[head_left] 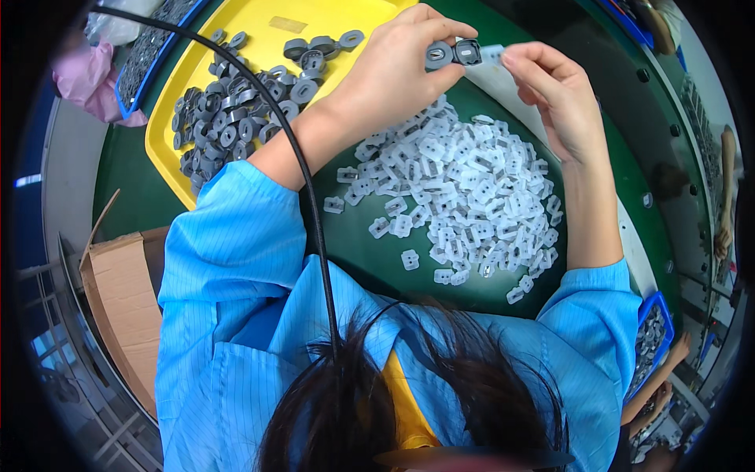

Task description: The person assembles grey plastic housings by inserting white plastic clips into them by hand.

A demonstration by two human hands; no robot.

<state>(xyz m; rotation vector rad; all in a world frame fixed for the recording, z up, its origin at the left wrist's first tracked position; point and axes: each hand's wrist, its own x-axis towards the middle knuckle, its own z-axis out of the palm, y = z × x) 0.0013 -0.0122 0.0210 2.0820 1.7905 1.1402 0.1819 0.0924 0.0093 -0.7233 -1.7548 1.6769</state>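
- The left hand (393, 75) is raised over the green table (354, 244), its grip pinching two small grey parts (454, 53) between thumb and fingertips.
- The right hand (550, 90) is just beside those parts, fingers curled with thumb and forefinger pressed together near the parts' right edge; I cannot tell whether it holds anything.
- Below both hands lies a heap of small pale translucent plastic pieces (464, 197), spread across the middle of the table, a few strays at its left and lower edges.
- A flat yellow tray (236, 20) sits at the upper left, carrying a loose pile of dark grey rings (236, 110).
- A white sheet (503, 79) lies on the table under the hands.
- A brown cardboard box (122, 307) stands open at the left, beside the table.
- A blue crate (653, 334) with small grey parts is at the lower right.
- A black cable (303, 173) runs down across the blue sleeve (236, 252).
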